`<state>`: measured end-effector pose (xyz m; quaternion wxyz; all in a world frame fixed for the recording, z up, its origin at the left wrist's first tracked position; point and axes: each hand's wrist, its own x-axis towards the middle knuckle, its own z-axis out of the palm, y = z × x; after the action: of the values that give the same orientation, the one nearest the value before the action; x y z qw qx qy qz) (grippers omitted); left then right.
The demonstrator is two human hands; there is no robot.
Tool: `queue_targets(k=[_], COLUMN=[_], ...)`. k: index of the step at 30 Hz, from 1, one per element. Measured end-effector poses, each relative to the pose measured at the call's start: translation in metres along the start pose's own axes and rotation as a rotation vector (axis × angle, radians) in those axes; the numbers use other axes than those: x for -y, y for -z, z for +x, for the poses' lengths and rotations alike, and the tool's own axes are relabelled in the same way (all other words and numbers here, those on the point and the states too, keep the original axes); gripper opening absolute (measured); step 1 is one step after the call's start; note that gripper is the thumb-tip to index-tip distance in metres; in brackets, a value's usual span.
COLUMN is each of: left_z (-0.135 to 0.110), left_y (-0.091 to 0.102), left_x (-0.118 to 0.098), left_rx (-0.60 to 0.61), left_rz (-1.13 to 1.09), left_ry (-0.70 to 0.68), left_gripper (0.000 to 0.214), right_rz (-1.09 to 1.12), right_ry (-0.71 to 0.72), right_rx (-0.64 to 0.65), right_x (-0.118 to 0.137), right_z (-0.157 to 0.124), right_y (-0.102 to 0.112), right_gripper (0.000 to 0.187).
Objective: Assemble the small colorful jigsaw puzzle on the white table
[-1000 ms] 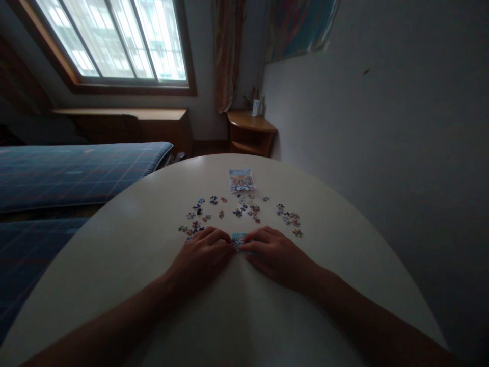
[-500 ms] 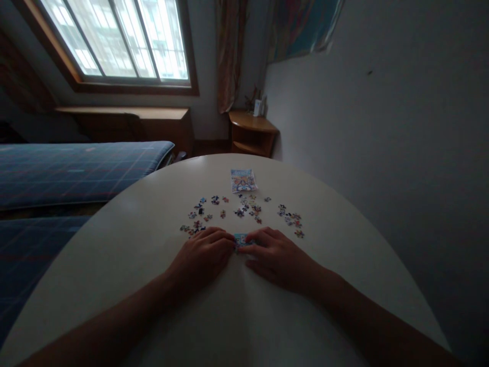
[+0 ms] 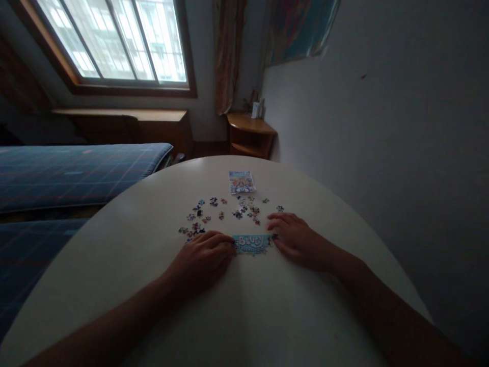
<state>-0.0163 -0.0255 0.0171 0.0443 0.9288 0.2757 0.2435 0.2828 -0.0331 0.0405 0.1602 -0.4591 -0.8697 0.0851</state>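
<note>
A joined strip of jigsaw puzzle [image 3: 252, 244], light blue with "BLUEY" lettering, lies flat on the white table near me. At its left end my left hand [image 3: 206, 255] is closed, fingers together and tips gripping the edge. My right hand [image 3: 300, 239] rests just past the strip's right end, its fingers stretched out and thumb apart, covering the loose pieces there. One jigsaw piece [image 3: 280, 208] shows above those fingers. Beyond the strip lie several loose jigsaw pieces [image 3: 243, 209] in the middle and another scattered group [image 3: 196, 227] by my left hand.
A printed picture sheet [image 3: 242, 182] lies farther back on the round white table [image 3: 171, 186]. Past the table stand a bed with a blue plaid mattress [image 3: 84, 165] on the left and a wooden corner cabinet [image 3: 250, 123] ahead. A bare wall [image 3: 362, 142] runs along the right.
My right hand has moved right, off the puzzle strip and over the loose pieces, uncovering the lettering. My left hand stays at the strip's left end.
</note>
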Motion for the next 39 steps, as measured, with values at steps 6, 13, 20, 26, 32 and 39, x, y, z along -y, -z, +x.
queue_targets(k=[6,13,20,26,32,39], left_z=[0.0,-0.006,-0.013,-0.013,-0.011,-0.015], left_y=[0.0,0.018,0.039,0.039,0.049,0.06], left_x=[-0.001,0.015,0.029,0.031,0.035,0.028], left_rx=[0.01,-0.015,0.101,0.198,0.228,0.311], left_rz=[-0.006,0.094,0.227,0.179,0.147,0.238], left_ry=[0.004,0.149,0.472,0.531,0.62,0.755], left_gripper=[0.017,0.02,0.019,0.024,0.027,0.022], right_rz=[-0.032,-0.102,-0.073,-0.058,-0.051,-0.063], right_ry=[-0.111,-0.23,-0.254,-0.241,-0.247,-0.24], right_rx=[0.016,-0.076,-0.139,-0.139,-0.134,-0.149], right_x=[-0.019,-0.033,-0.044,-0.044,-0.043,-0.046], right_z=[0.001,0.002,0.001,0.0,0.001,0.001], right_y=[-0.003,-0.009,-0.018,-0.019,-0.018,-0.02], right_gripper=[0.016,0.019,0.025,0.029,0.031,0.03])
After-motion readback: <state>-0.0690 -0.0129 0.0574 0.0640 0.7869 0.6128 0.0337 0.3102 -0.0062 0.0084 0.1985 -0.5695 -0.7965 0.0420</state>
